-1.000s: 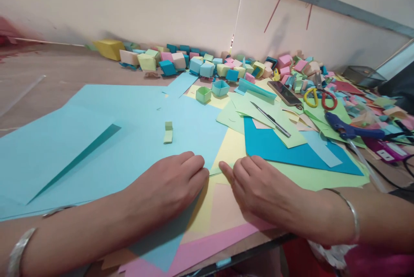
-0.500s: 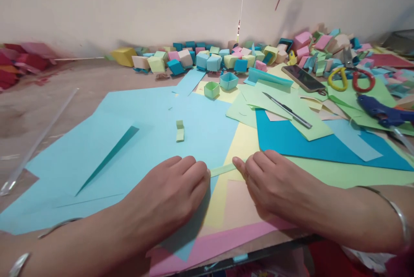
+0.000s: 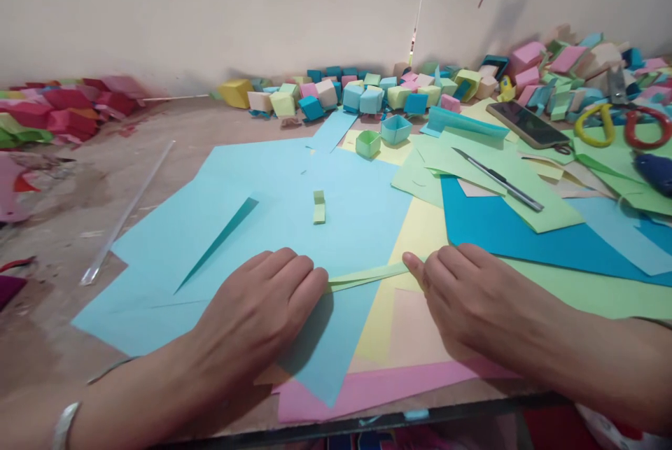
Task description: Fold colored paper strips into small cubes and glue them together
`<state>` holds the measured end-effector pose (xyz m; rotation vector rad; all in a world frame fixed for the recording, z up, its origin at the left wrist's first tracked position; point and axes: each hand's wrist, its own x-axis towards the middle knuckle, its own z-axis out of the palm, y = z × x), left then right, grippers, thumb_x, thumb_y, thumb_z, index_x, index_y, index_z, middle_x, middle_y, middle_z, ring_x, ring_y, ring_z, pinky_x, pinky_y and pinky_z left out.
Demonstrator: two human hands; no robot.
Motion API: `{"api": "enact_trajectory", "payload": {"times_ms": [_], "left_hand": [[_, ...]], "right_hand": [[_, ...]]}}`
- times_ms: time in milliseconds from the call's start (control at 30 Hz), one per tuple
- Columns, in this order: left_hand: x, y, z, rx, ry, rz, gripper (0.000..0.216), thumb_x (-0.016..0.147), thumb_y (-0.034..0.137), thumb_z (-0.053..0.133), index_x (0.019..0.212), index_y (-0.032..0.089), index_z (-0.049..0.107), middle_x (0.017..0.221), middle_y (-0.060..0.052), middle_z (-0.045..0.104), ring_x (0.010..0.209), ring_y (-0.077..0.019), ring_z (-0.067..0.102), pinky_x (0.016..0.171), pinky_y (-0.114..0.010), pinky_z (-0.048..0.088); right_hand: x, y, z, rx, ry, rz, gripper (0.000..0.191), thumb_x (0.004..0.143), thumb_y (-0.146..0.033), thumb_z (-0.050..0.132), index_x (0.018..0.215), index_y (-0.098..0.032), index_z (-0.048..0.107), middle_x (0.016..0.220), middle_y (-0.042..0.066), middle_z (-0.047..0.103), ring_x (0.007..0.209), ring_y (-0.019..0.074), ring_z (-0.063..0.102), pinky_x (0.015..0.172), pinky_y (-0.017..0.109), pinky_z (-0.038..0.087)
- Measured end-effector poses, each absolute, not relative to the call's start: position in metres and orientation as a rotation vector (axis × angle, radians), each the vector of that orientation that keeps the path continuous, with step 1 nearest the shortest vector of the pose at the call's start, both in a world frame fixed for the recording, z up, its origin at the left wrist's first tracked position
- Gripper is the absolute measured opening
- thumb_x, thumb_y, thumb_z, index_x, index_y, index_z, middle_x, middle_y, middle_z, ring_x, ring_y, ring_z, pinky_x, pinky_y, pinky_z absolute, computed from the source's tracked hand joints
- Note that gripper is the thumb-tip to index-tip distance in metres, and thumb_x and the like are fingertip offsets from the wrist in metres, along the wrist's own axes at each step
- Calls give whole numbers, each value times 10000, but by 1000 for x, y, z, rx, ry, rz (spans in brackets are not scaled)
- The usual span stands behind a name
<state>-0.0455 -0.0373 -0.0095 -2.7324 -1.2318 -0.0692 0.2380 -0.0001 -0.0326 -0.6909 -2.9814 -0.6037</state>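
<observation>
A thin light green paper strip (image 3: 367, 274) lies across the coloured sheets in front of me. My left hand (image 3: 262, 310) rests knuckles-up on a light blue sheet (image 3: 252, 226), fingers curled and pinching the strip's left end. My right hand (image 3: 467, 296) is curled too, its fingertips pressing the strip's right end over a yellow sheet (image 3: 414, 233). A small folded green piece (image 3: 318, 207) lies on the blue sheet just beyond my hands.
Several small folded paper cubes (image 3: 367, 96) line the wall. Two open paper boxes (image 3: 382, 136), a craft knife (image 3: 498, 179), a phone (image 3: 530, 126), scissors (image 3: 622, 127) and a blue glue gun (image 3: 655, 173) lie to the right. A clear stick (image 3: 126, 215) lies left. Table edge (image 3: 367, 422) is near.
My hands have drawn apart along the green strip, so more of it shows between them. The view has swung left, bringing red paper pieces into sight.
</observation>
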Motion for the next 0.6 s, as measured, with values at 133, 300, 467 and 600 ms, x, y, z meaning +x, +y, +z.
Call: {"api": "enact_trajectory", "payload": {"times_ms": [133,300,467,600], "left_hand": [[-51,-42,-16,-2708,-1278,-181,260,625,124,508,878,168,556,813,-80,596,727,-228,504,635,-376,427],[-57,-43,-15,-2709,-1322,-231,210,754,107,482,944,146,560,869,-95,603,762,-235,524,651,-379,436],[-60,-41,-15,-2837,-1367,-268,166,806,148,451,926,153,567,837,-80,599,730,-220,514,633,-368,418],[-62,-42,-17,-2866,-1472,-368,227,812,76,415,911,178,593,817,-53,597,706,-187,501,594,-318,384]], "right_hand": [[238,-1,-34,-667,-2979,-686,516,833,-107,484,1335,12,480,769,77,507,687,217,422,567,367,206],[239,-1,-36,-657,-2982,-717,560,835,-113,477,1370,46,425,755,64,485,677,214,425,563,365,201],[239,-1,-36,-654,-2973,-731,551,836,-116,473,1356,63,434,762,71,491,675,219,434,564,367,202],[239,-1,-37,-646,-2985,-724,561,839,-120,473,1369,54,424,765,72,496,675,219,433,564,366,199]]}}
